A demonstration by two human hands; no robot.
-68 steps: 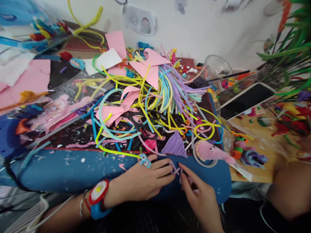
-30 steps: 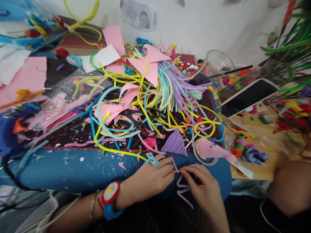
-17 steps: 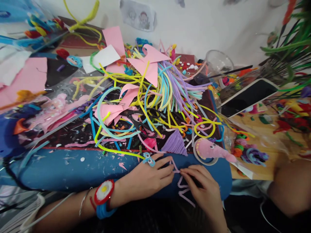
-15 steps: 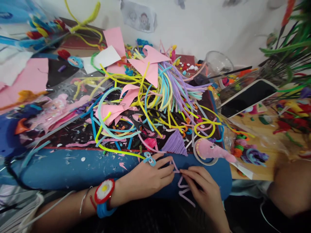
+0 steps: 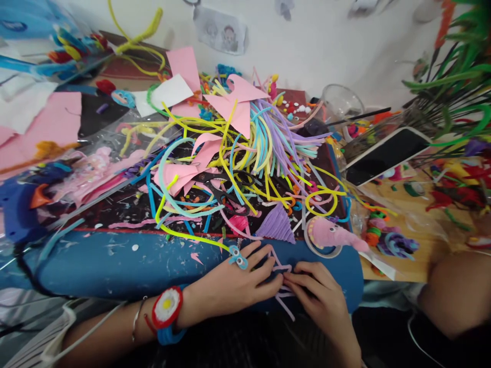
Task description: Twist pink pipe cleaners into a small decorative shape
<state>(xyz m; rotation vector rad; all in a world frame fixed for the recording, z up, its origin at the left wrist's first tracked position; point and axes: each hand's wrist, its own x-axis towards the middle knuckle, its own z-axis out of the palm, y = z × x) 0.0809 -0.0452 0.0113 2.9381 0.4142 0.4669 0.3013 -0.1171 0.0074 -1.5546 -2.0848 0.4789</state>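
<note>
At the near edge of the blue desk (image 5: pixel 115 260), the left hand (image 5: pixel 233 286) and the right hand (image 5: pixel 322 299) met fingertip to fingertip, both pinched on a thin pink pipe cleaner (image 5: pixel 283 286) bent into zigzags, which lay on the desk edge between them with its loose end trailing toward the person. The left hand wore a small blue ring with googly eyes (image 5: pixel 238 261), and a purple ridged cone (image 5: pixel 278 226) and a pink fuzzy figure (image 5: pixel 333 235) sat just beyond the fingers, before a heap of coloured pipe cleaners (image 5: pixel 245 153).
</note>
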